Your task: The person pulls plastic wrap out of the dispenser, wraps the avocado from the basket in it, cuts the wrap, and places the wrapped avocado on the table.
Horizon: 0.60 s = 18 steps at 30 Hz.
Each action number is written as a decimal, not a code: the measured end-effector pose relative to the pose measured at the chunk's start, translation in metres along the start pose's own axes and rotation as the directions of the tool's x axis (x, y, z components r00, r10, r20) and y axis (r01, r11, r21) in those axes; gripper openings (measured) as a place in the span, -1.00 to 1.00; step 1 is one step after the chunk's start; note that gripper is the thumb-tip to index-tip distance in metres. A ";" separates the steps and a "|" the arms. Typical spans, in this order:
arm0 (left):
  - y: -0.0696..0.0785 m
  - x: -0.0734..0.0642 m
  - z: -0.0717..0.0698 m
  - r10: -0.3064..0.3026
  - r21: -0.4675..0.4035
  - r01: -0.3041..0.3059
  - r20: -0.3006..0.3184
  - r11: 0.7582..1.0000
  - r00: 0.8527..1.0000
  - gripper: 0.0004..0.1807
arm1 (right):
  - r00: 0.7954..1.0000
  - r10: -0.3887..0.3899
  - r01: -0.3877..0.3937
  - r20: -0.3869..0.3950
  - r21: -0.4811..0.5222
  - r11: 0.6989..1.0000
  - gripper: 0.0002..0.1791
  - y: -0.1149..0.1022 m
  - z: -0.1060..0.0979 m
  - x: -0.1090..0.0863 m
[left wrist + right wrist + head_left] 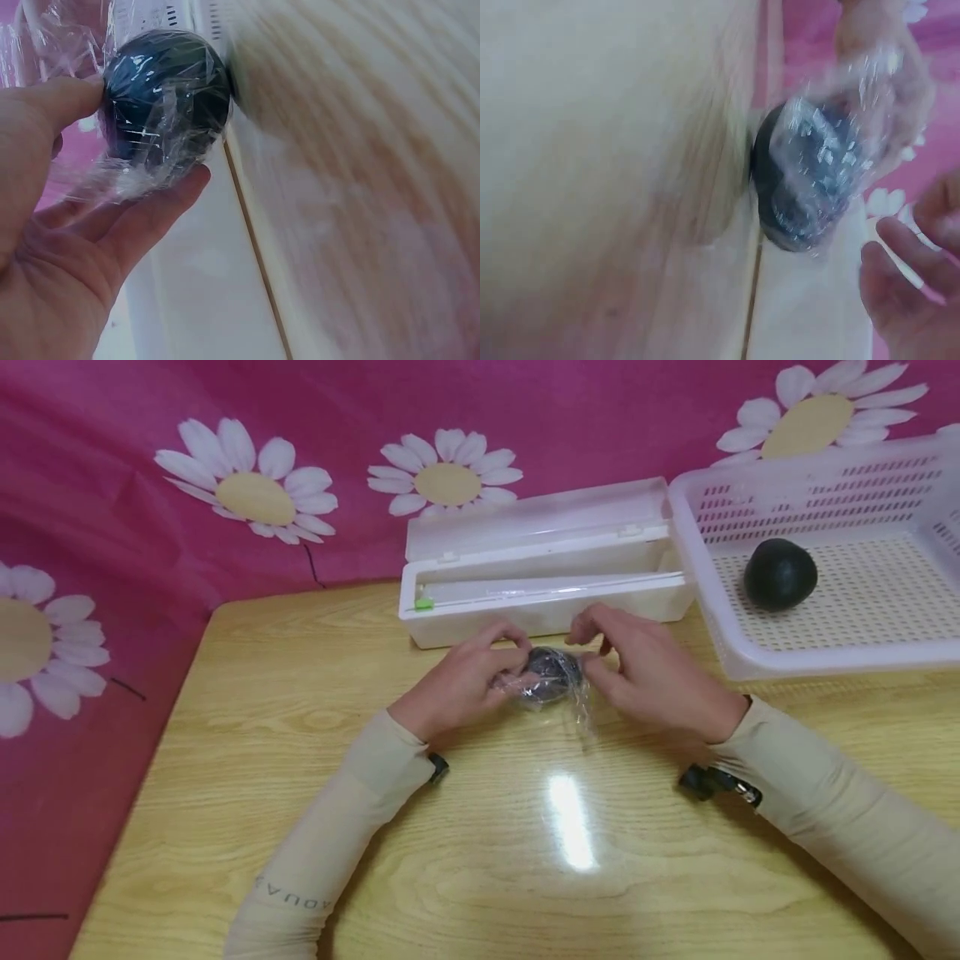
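A dark, smooth, round object [550, 674] loosely covered in crinkled clear cling film [161, 161] rests on the table. My left hand [476, 675] grips its left side, the thumb on one side and the fingers under the film in the left wrist view. My right hand [648, 672] hovers by its right side, fingers bent. The right wrist view shows those fingers [900, 289] apart from the wrapped object [802, 176], with nothing between them. Loose film hangs off the object toward the front.
Just behind the hands stands a long white cling film box [540, 610] with its lid raised and a green slider at its left. To the right, a white plastic basket [847, 660] holds another dark round object [780, 574]. A pink flowered cloth [352, 410] hangs behind the wooden table [480, 877].
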<state>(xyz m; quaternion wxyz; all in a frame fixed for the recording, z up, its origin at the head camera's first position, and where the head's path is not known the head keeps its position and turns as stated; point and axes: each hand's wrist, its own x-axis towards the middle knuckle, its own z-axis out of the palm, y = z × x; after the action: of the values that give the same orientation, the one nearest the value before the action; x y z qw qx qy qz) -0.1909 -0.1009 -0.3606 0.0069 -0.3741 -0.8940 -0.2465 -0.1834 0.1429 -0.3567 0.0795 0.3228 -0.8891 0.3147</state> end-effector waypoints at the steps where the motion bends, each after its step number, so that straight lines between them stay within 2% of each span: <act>1: 0.000 -0.001 0.001 0.004 -0.006 -0.004 -0.003 1.000 1.000 -0.76 | 0.999 0.003 -0.004 0.041 0.015 1.000 -0.78 0.001 0.002 0.004; 4: -0.002 -0.001 0.003 0.004 -0.009 -0.004 -0.009 1.000 1.000 -0.70 | 0.988 -0.017 0.009 0.156 0.053 0.999 -0.62 0.006 0.008 0.010; 6: -0.002 -0.002 0.004 0.007 0.002 -0.007 -0.031 1.000 0.999 -0.71 | 0.982 -0.015 0.003 0.190 0.063 0.998 -0.57 0.007 0.010 0.012; 9: -0.003 -0.005 0.003 0.067 0.026 -0.064 -0.115 0.998 0.991 -0.77 | 0.980 0.012 -0.025 0.196 0.066 0.998 -0.57 0.008 0.010 0.014; 13: -0.001 -0.013 -0.003 0.198 0.060 -0.189 -0.236 0.980 0.952 -0.84 | 0.983 0.031 -0.045 0.181 0.070 0.997 -0.60 0.012 0.008 0.018; 15: 0.002 -0.019 -0.008 0.233 0.073 -0.222 -0.248 0.972 0.940 -0.86 | 0.984 0.042 -0.055 0.175 0.068 0.996 -0.60 0.013 0.008 0.019; 18: 0.004 -0.028 -0.015 0.245 0.080 -0.233 -0.214 0.969 0.946 -0.89 | 0.982 0.062 -0.074 0.176 0.065 0.995 -0.61 0.014 0.009 0.021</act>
<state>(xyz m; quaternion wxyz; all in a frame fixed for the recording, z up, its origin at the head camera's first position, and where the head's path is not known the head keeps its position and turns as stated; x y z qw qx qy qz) -0.1709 -0.1239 -0.3512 0.1466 -0.4495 -0.8418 -0.2603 -0.2080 0.1345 -0.3633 -0.0210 0.3212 -0.8912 0.3196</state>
